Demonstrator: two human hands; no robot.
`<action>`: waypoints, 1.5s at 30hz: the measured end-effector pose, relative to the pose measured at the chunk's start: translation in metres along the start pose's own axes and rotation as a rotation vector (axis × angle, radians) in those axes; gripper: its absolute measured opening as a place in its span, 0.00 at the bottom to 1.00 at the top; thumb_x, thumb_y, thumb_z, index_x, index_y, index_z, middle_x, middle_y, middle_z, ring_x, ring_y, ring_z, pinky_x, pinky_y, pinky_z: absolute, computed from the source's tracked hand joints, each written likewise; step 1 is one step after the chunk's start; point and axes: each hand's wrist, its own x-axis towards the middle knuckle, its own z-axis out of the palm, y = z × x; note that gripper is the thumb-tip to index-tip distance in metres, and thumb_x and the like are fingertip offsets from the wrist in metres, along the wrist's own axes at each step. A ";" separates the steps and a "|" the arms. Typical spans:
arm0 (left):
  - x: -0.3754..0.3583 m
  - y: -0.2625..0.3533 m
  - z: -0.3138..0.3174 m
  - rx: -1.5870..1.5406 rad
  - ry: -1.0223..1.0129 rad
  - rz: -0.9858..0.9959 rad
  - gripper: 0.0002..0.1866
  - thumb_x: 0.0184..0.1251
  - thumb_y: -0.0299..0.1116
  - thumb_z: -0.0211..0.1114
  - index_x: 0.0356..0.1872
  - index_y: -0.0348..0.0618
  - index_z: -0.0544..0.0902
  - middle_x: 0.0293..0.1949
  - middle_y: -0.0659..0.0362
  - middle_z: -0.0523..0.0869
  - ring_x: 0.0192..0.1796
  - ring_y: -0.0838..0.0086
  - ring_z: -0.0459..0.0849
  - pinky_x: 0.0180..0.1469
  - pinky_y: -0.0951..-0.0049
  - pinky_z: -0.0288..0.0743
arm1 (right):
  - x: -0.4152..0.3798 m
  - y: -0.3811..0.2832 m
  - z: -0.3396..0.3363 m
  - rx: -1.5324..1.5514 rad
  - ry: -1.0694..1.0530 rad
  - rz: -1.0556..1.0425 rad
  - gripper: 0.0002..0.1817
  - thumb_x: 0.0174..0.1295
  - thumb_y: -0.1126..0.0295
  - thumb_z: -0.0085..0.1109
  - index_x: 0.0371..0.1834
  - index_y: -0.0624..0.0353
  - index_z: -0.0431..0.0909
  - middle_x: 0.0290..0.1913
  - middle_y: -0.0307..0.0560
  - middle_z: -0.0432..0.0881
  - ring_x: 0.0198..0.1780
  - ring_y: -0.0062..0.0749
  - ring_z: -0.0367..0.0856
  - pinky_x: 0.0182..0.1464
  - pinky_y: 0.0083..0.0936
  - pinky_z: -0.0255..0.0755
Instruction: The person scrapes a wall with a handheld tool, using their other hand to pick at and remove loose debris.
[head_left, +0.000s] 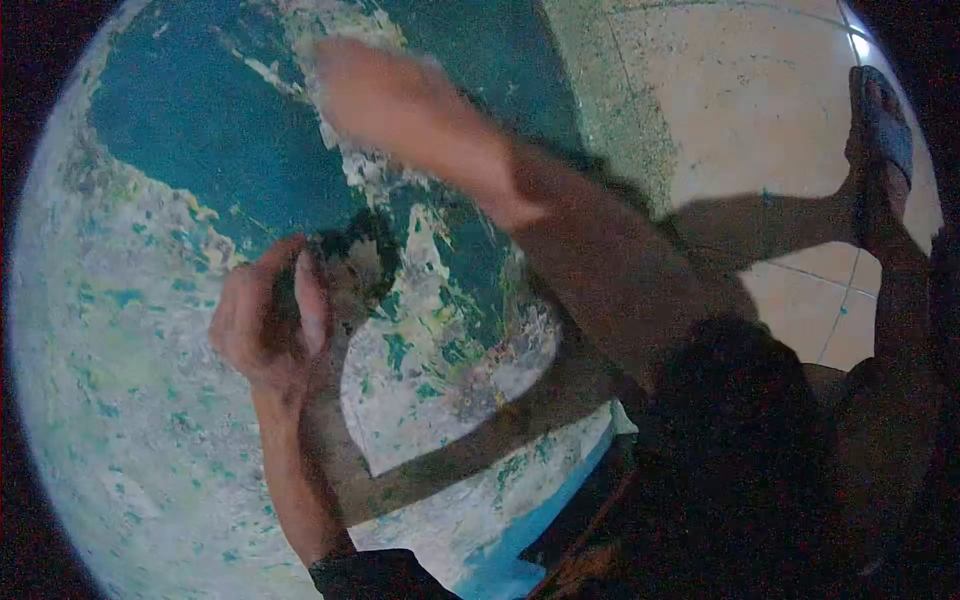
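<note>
Below my hands spreads a green worktop, covered over much of its area by a pale, flaky layer with white and yellowish patches. My left hand is at the left centre, close over this layer, its fingers curled and the thumb tip near the index finger. Whatever its fingertips may pinch is too small to make out. Farther up, my right hand reaches across the worktop beside a pale flaky strip. Motion smears its fingers. Dark arm shadows fall over the middle of the surface.
A blue edge runs along the near side by my body. To the right lies a tiled floor, speckled with small bits beside the worktop. A foot in a sandal rests on the tiles at far right.
</note>
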 end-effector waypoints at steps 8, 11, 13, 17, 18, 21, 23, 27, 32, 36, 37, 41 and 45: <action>0.004 0.001 -0.002 0.014 -0.013 0.007 0.05 0.62 0.26 0.74 0.39 0.43 0.91 0.26 0.56 0.86 0.25 0.66 0.82 0.31 0.68 0.75 | 0.004 -0.007 -0.010 0.003 0.040 -0.068 0.21 0.74 0.66 0.46 0.68 0.54 0.74 0.57 0.59 0.86 0.55 0.60 0.87 0.56 0.53 0.81; -0.002 0.003 -0.002 -0.002 -0.009 -0.028 0.05 0.61 0.26 0.74 0.38 0.44 0.91 0.25 0.56 0.85 0.24 0.66 0.82 0.30 0.68 0.75 | 0.016 -0.010 -0.013 0.010 -0.083 -0.033 0.23 0.76 0.64 0.45 0.71 0.52 0.72 0.58 0.60 0.85 0.55 0.61 0.86 0.55 0.54 0.81; 0.004 0.005 -0.003 -0.001 0.010 -0.011 0.05 0.61 0.26 0.74 0.38 0.43 0.91 0.25 0.56 0.85 0.23 0.66 0.81 0.29 0.68 0.73 | -0.002 -0.020 -0.015 -0.026 -0.063 -0.011 0.21 0.75 0.65 0.45 0.67 0.56 0.74 0.55 0.62 0.85 0.54 0.62 0.87 0.53 0.55 0.81; 0.007 0.002 -0.007 0.038 -0.032 -0.018 0.06 0.60 0.25 0.74 0.38 0.44 0.91 0.22 0.57 0.82 0.22 0.67 0.79 0.27 0.68 0.71 | -0.039 -0.023 0.003 0.035 0.089 -0.042 0.18 0.73 0.68 0.46 0.61 0.61 0.78 0.52 0.66 0.86 0.51 0.63 0.87 0.49 0.57 0.81; 0.008 0.002 -0.003 0.028 -0.017 -0.015 0.06 0.60 0.25 0.74 0.38 0.44 0.91 0.22 0.57 0.82 0.22 0.67 0.78 0.27 0.68 0.71 | -0.024 -0.017 0.004 0.110 0.129 -0.081 0.18 0.73 0.68 0.46 0.61 0.61 0.77 0.52 0.66 0.86 0.51 0.63 0.87 0.49 0.57 0.81; 0.003 0.003 -0.002 -0.007 -0.009 -0.041 0.07 0.59 0.25 0.74 0.38 0.43 0.91 0.21 0.57 0.80 0.21 0.67 0.77 0.26 0.68 0.70 | 0.038 -0.017 -0.010 -0.038 0.005 -0.170 0.21 0.74 0.66 0.46 0.67 0.58 0.74 0.56 0.65 0.85 0.51 0.63 0.87 0.52 0.57 0.80; 0.005 0.004 -0.007 0.002 -0.006 -0.033 0.07 0.59 0.24 0.74 0.38 0.43 0.91 0.21 0.57 0.80 0.21 0.67 0.77 0.26 0.68 0.70 | 0.007 -0.009 0.008 -0.003 0.050 -0.160 0.22 0.75 0.64 0.44 0.68 0.58 0.73 0.57 0.66 0.84 0.55 0.62 0.86 0.56 0.58 0.78; 0.009 0.002 -0.007 0.035 -0.022 0.012 0.06 0.59 0.24 0.74 0.38 0.42 0.91 0.21 0.57 0.80 0.21 0.67 0.77 0.26 0.68 0.70 | -0.028 -0.024 0.000 0.003 0.028 0.003 0.21 0.76 0.64 0.42 0.67 0.57 0.73 0.56 0.66 0.84 0.57 0.64 0.84 0.59 0.59 0.77; 0.002 0.005 -0.006 0.002 0.007 -0.012 0.06 0.60 0.24 0.74 0.38 0.42 0.91 0.21 0.58 0.81 0.21 0.67 0.78 0.26 0.68 0.70 | 0.007 -0.014 0.005 0.117 0.018 -0.016 0.21 0.75 0.64 0.45 0.67 0.58 0.74 0.54 0.66 0.85 0.56 0.66 0.84 0.59 0.59 0.76; 0.010 0.002 -0.004 0.020 0.024 0.050 0.06 0.60 0.24 0.74 0.38 0.42 0.91 0.22 0.57 0.82 0.21 0.67 0.78 0.26 0.69 0.71 | 0.002 -0.024 -0.018 0.076 -0.031 0.018 0.22 0.73 0.68 0.46 0.69 0.60 0.72 0.55 0.67 0.85 0.57 0.65 0.84 0.61 0.58 0.75; 0.007 0.001 -0.003 0.019 0.024 0.044 0.06 0.60 0.24 0.74 0.38 0.42 0.91 0.22 0.57 0.83 0.21 0.67 0.78 0.26 0.69 0.71 | 0.013 -0.024 -0.022 0.077 -0.089 0.019 0.24 0.73 0.68 0.45 0.71 0.59 0.71 0.56 0.67 0.84 0.58 0.65 0.84 0.63 0.57 0.74; 0.004 0.005 -0.007 0.038 -0.006 -0.010 0.06 0.59 0.25 0.74 0.38 0.42 0.91 0.23 0.56 0.84 0.21 0.67 0.79 0.27 0.69 0.72 | 0.007 -0.026 -0.020 0.063 -0.087 0.002 0.23 0.73 0.70 0.43 0.70 0.60 0.71 0.59 0.65 0.83 0.60 0.64 0.83 0.63 0.57 0.74; 0.008 0.002 -0.006 0.010 0.012 0.037 0.06 0.60 0.25 0.74 0.38 0.42 0.91 0.23 0.56 0.84 0.22 0.67 0.79 0.28 0.69 0.72 | -0.017 -0.010 0.004 0.046 0.088 -0.105 0.21 0.73 0.69 0.43 0.65 0.61 0.74 0.55 0.64 0.85 0.56 0.62 0.85 0.55 0.57 0.77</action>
